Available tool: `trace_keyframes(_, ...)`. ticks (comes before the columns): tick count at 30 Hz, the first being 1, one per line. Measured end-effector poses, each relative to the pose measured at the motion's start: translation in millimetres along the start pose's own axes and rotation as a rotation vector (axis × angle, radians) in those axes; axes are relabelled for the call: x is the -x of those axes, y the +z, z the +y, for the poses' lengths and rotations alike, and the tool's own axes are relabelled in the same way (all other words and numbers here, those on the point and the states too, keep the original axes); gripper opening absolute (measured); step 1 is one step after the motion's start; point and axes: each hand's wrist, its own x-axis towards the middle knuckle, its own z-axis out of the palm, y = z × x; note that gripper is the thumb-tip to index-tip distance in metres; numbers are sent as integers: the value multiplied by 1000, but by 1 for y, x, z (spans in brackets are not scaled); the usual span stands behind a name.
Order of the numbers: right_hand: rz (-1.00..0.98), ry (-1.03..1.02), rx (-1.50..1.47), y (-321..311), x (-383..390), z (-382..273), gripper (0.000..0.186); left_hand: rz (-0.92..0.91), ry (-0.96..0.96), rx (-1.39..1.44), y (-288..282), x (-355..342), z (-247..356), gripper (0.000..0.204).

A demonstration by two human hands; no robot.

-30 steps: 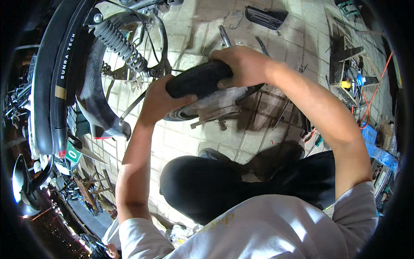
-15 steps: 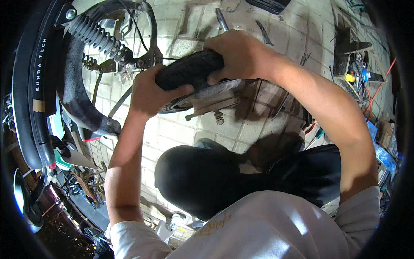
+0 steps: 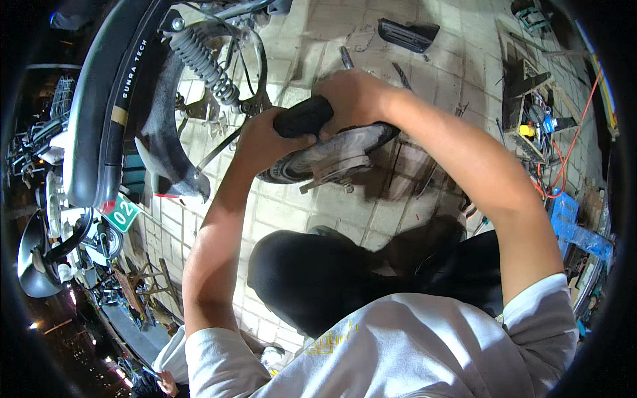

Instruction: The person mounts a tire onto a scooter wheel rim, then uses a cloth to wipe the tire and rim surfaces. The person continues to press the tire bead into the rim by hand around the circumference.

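Both my hands grip a black tyre (image 3: 304, 119) on a wheel that stands tilted above the tiled floor. My left hand (image 3: 267, 140) wraps round the tyre's left part, thumb lying across the near side. On the other side my right hand (image 3: 352, 101) is closed over the tyre, its fingertips hidden. Below them shows the wheel's grey rim and hub (image 3: 335, 161), with an axle end and nut at the bottom. To the left is a scooter's rear end, with a coil shock absorber (image 3: 207, 67) and a black mudguard (image 3: 159, 126).
A metal rod (image 3: 346, 58) lies beyond my right hand, and a black plastic panel (image 3: 408, 34) farther off. At right are a tool tray (image 3: 534, 113), a red cable (image 3: 564, 169) and blue-wrapped items (image 3: 564, 217). Another person's hand (image 3: 168, 383) shows at lower left.
The whole view has shifted, with the scooter now farther right in it. My hands have come closer together on the tyre, and more of the wheel's rim shows below them.
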Motion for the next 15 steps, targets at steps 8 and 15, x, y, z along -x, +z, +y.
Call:
trace_keyframes(8, 34, -55, 89, 7, -8, -5, 54, 157, 23, 79, 9, 19, -28, 69)
trace_keyframes(15, 155, 9, 39, 27, -4, -7, 46, 41, -9, 143, 7, 17, -37, 63)
